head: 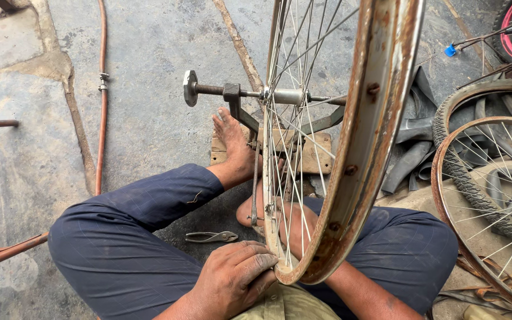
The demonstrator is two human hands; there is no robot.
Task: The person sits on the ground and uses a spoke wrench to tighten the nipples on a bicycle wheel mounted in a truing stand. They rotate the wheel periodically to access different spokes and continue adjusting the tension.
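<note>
Head view, looking straight down at someone sitting cross-legged on the stained concrete floor [149, 47]; the rusty spoked steel bicycle rim [360, 154] stands upright on a grey metal truing stand [238, 98], axle clamped between the stand's arms, right in front of the knees. Left hand [235, 278] is at the bottom of the rim, grimy fingers curled around its near edge, gripping it; right hand [294, 228] sits behind the spokes on the far side, mostly hidden, so can't tell how its fingers are set. Small metal pliers [211, 237] lie on the floor just beside the left shin; a second rusty wheel [493, 207] and old black tyres [475, 178] pile up toward the floor's right edge; an orange hose [102, 101] runs along the left.
</note>
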